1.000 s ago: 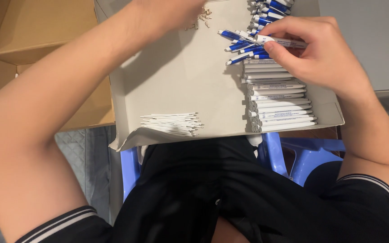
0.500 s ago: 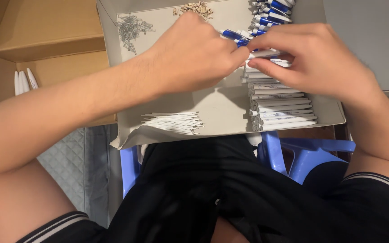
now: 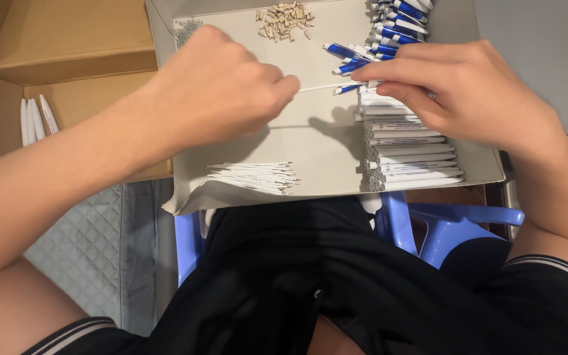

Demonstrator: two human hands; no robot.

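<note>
— Tray [image 3: 323, 141], grey card, shallow: what lies in it?
— Stack of white barrels [image 3: 412, 154] along right edge; blue-and-white pen parts [image 3: 396, 29] at far right corner; thin white refills [image 3: 254, 177] by near edge; small tan pieces [image 3: 284, 18] at far edge.
— Hands?
— Left hand [image 3: 221, 89] curled, fingertips pinching one thin white refill [image 3: 320, 87]. Right hand [image 3: 461, 92] pinching a barrel [image 3: 363, 84] above the stack.
— Handling note?
— Keep refill in line with the barrel's mouth; slide it straight, gently, since it likely bends.
</note>
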